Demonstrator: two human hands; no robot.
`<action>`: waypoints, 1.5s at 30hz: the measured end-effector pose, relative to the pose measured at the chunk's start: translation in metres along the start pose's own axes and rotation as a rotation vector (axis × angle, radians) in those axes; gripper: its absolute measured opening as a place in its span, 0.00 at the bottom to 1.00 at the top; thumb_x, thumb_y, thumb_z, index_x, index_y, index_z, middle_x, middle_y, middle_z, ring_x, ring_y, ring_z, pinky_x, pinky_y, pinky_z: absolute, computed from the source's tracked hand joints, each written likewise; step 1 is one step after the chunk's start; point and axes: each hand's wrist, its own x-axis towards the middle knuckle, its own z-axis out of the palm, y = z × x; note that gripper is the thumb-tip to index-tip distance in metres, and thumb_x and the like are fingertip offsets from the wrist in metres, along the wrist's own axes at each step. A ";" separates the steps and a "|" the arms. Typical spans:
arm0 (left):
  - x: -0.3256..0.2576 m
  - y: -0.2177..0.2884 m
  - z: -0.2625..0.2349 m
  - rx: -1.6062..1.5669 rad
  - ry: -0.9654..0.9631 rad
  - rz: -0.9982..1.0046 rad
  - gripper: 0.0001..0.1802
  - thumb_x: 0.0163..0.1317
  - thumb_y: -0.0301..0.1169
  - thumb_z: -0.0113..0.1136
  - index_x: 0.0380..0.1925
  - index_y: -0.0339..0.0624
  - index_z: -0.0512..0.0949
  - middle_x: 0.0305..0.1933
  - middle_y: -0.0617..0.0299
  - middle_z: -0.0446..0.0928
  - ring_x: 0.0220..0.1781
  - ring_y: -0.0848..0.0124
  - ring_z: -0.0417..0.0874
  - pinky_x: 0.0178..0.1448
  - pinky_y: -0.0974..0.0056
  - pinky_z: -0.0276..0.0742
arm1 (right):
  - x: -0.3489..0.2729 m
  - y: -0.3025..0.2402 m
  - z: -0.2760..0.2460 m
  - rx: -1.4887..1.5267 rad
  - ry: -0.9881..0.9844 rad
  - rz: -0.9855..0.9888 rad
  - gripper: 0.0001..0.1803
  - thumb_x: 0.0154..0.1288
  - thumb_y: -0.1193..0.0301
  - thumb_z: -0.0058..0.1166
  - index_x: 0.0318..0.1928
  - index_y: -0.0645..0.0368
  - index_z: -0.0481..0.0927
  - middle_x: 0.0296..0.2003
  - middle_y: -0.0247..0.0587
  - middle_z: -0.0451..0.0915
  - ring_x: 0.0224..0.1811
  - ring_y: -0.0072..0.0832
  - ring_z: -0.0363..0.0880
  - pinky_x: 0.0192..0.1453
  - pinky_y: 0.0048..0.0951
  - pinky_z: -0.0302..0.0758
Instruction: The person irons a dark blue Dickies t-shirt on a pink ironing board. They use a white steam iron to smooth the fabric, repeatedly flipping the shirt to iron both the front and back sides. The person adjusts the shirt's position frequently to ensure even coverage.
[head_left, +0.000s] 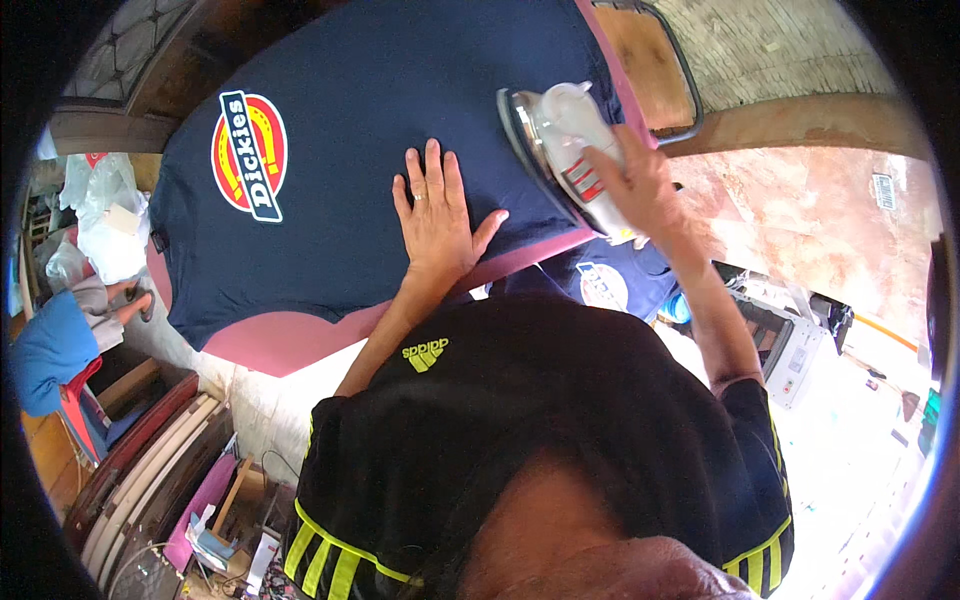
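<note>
A dark navy T-shirt (350, 110) with a printed red, yellow and white emblem (250, 157) is spread over a padded board with a pink cover (285, 340). On the middle of the cloth my left hand (440, 215) lies flat, its fingers spread and a ring on one of them. My right hand (640, 185) is wrapped round the handle of a white clothes iron (570, 125) at the shirt's right side. The iron is tilted in view, and whether its whole soleplate touches the cloth cannot be seen. My fingers partly cover its handle.
A second navy garment with a print (605, 287) hangs or lies below the board's near edge. Plastic bags (110, 215) and a person in blue (55, 345) are at the left. Curved wooden panels (150, 480) stand lower left. A grey metal box (790, 350) sits at the right.
</note>
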 end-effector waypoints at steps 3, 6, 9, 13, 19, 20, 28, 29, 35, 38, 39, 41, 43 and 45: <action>-0.006 -0.002 -0.006 -0.025 0.000 0.002 0.56 0.57 0.63 0.63 0.71 0.30 0.55 0.79 0.40 0.49 0.80 0.39 0.48 0.75 0.31 0.48 | 0.026 -0.031 0.028 0.114 0.065 -0.136 0.14 0.67 0.67 0.62 0.41 0.64 0.74 0.23 0.60 0.79 0.26 0.54 0.83 0.28 0.46 0.76; -0.006 0.002 -0.016 0.001 -0.123 -0.019 0.56 0.58 0.63 0.61 0.72 0.29 0.56 0.79 0.38 0.48 0.80 0.40 0.48 0.75 0.33 0.49 | 0.092 -0.019 0.047 -0.047 0.125 -0.208 0.19 0.68 0.59 0.61 0.40 0.64 0.73 0.24 0.61 0.80 0.24 0.58 0.82 0.26 0.49 0.77; -0.009 -0.001 -0.010 -0.013 -0.128 -0.015 0.55 0.58 0.66 0.59 0.73 0.33 0.58 0.79 0.39 0.47 0.80 0.38 0.45 0.75 0.31 0.47 | 0.182 0.007 0.043 -0.193 0.084 -0.125 0.24 0.70 0.55 0.53 0.50 0.65 0.73 0.41 0.66 0.79 0.44 0.56 0.80 0.46 0.52 0.76; -0.010 0.000 -0.005 -0.038 -0.078 0.009 0.53 0.58 0.64 0.60 0.73 0.39 0.60 0.79 0.40 0.48 0.80 0.37 0.45 0.74 0.30 0.46 | 0.273 0.042 0.024 -0.187 0.111 -0.055 0.30 0.72 0.54 0.47 0.57 0.72 0.74 0.39 0.68 0.83 0.46 0.59 0.84 0.52 0.53 0.79; 0.007 0.030 0.004 -0.084 -0.077 0.116 0.49 0.58 0.60 0.62 0.72 0.40 0.61 0.79 0.42 0.51 0.79 0.38 0.49 0.73 0.30 0.47 | 0.261 0.049 0.034 -0.371 -0.022 0.022 0.34 0.73 0.50 0.43 0.53 0.74 0.76 0.40 0.71 0.82 0.48 0.65 0.81 0.54 0.55 0.78; 0.009 0.040 0.010 -0.108 -0.081 0.122 0.49 0.58 0.60 0.62 0.72 0.40 0.61 0.79 0.43 0.51 0.79 0.39 0.49 0.74 0.30 0.47 | 0.234 0.054 0.042 -0.310 0.057 -0.148 0.33 0.72 0.50 0.44 0.54 0.73 0.76 0.43 0.74 0.81 0.51 0.65 0.80 0.57 0.56 0.76; -0.006 0.096 0.042 -0.080 -0.188 0.303 0.45 0.60 0.62 0.59 0.74 0.60 0.62 0.82 0.46 0.43 0.82 0.41 0.42 0.78 0.32 0.39 | 0.094 0.079 -0.010 -0.213 0.154 -0.189 0.19 0.71 0.59 0.55 0.50 0.62 0.78 0.33 0.65 0.82 0.40 0.59 0.83 0.43 0.50 0.79; -0.006 0.098 0.042 -0.076 -0.193 0.308 0.44 0.60 0.62 0.59 0.74 0.62 0.62 0.83 0.46 0.43 0.82 0.41 0.41 0.78 0.32 0.38 | 0.108 0.095 -0.011 -0.237 0.209 -0.187 0.19 0.72 0.58 0.55 0.50 0.62 0.78 0.34 0.66 0.82 0.41 0.60 0.83 0.44 0.50 0.79; -0.008 0.103 0.037 -0.063 -0.236 0.254 0.42 0.57 0.62 0.62 0.73 0.72 0.64 0.83 0.49 0.42 0.83 0.42 0.39 0.78 0.31 0.39 | 0.252 0.139 -0.015 -0.203 0.206 0.164 0.32 0.73 0.51 0.43 0.56 0.70 0.76 0.47 0.73 0.80 0.54 0.63 0.78 0.61 0.55 0.74; -0.006 0.105 0.035 -0.096 -0.209 0.281 0.41 0.56 0.61 0.64 0.71 0.72 0.67 0.83 0.49 0.44 0.83 0.42 0.40 0.77 0.30 0.41 | 0.294 0.163 -0.017 -0.183 0.305 0.070 0.33 0.73 0.50 0.43 0.55 0.73 0.76 0.47 0.73 0.80 0.53 0.63 0.79 0.60 0.54 0.74; -0.004 0.105 0.033 -0.103 -0.208 0.275 0.40 0.56 0.59 0.65 0.70 0.72 0.69 0.82 0.50 0.45 0.82 0.42 0.42 0.76 0.29 0.43 | 0.295 0.165 -0.014 -0.211 0.269 0.090 0.33 0.73 0.50 0.43 0.54 0.74 0.75 0.47 0.73 0.80 0.53 0.63 0.79 0.60 0.54 0.74; -0.005 0.105 0.038 -0.099 -0.174 0.285 0.39 0.55 0.58 0.66 0.69 0.72 0.71 0.82 0.50 0.48 0.82 0.42 0.45 0.76 0.29 0.45 | 0.292 0.167 -0.010 -0.267 0.205 0.127 0.34 0.73 0.49 0.44 0.53 0.75 0.75 0.46 0.73 0.80 0.52 0.62 0.80 0.60 0.54 0.75; -0.006 0.106 0.035 -0.085 -0.158 0.269 0.38 0.56 0.58 0.66 0.68 0.73 0.71 0.81 0.51 0.50 0.81 0.42 0.47 0.76 0.29 0.46 | 0.253 0.150 0.001 -0.295 0.144 0.120 0.34 0.74 0.49 0.44 0.53 0.76 0.75 0.45 0.73 0.80 0.51 0.63 0.80 0.59 0.53 0.75; -0.006 0.104 0.036 -0.081 -0.115 0.295 0.37 0.57 0.57 0.66 0.68 0.72 0.71 0.81 0.50 0.51 0.81 0.43 0.48 0.76 0.31 0.47 | 0.194 0.135 -0.005 -0.332 0.108 0.037 0.33 0.74 0.50 0.44 0.53 0.75 0.75 0.44 0.73 0.81 0.50 0.63 0.80 0.57 0.53 0.75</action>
